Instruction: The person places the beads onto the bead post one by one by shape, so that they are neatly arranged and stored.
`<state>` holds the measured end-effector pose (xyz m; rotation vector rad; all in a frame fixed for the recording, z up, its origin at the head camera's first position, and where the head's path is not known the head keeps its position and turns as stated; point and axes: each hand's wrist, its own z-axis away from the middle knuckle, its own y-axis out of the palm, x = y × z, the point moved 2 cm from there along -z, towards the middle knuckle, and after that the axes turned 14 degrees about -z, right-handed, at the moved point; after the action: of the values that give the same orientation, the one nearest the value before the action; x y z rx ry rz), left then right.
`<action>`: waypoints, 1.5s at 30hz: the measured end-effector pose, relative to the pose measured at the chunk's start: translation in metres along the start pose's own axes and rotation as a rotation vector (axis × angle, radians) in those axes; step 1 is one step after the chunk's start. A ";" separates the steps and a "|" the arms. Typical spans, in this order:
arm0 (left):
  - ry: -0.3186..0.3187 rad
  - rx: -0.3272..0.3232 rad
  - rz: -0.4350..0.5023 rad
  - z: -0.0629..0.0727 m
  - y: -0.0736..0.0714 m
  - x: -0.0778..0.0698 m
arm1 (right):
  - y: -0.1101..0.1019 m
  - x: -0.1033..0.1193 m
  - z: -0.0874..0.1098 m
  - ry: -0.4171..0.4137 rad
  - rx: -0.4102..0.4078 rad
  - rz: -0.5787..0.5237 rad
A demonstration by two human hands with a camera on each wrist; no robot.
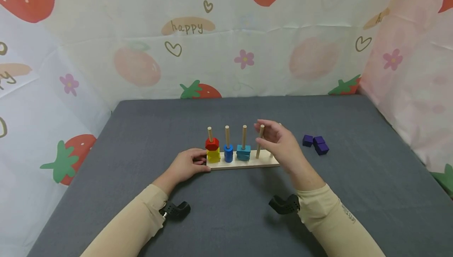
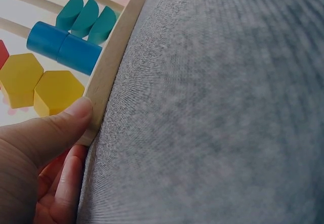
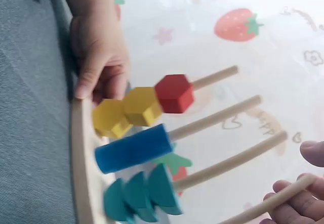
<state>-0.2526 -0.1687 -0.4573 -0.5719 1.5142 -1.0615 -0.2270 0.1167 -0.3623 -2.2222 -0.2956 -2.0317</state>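
Note:
A wooden peg board [image 1: 244, 165] lies on the grey cloth, and my left hand [image 1: 184, 166] grips its left end between thumb and fingers. On the first peg, a red hexagonal block [image 3: 174, 93] tops two yellow hexagonal blocks [image 2: 21, 80]. The second peg carries blue cylinders [image 2: 65, 47]; the third carries three teal half-round blocks [image 2: 85, 17]. Around the bare fourth peg [image 1: 261, 135] stands my right hand [image 1: 283, 143], thumb apart from the fingers and no block seen between them. That hand partly hides the board's right end and a further peg.
Several dark purple blocks [image 1: 321, 149] lie together on the grey cloth, right of the right hand. Behind the table [image 1: 159, 119] hangs a printed fabric backdrop [image 1: 269, 33], with more fabric at both sides. Each wrist carries a black camera mount [image 1: 284, 204].

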 end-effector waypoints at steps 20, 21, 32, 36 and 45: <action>-0.002 -0.003 -0.001 0.000 0.000 0.000 | -0.063 0.023 0.013 -0.200 -0.074 -0.080; -0.001 -0.003 -0.002 0.000 0.000 0.000 | -0.069 0.021 0.013 -0.193 -0.093 -0.066; 0.005 -0.004 -0.001 -0.001 0.000 0.001 | -0.123 -0.013 0.015 -0.027 -0.233 0.147; 0.006 -0.005 0.003 -0.001 0.000 0.000 | -0.140 -0.023 0.017 0.022 -0.261 0.193; 0.015 -0.010 0.000 -0.001 0.000 -0.001 | -0.166 -0.040 0.018 0.130 -0.344 0.358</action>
<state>-0.2529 -0.1680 -0.4567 -0.5718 1.5335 -1.0612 -0.2490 0.2793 -0.4110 -2.1034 0.4642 -2.1293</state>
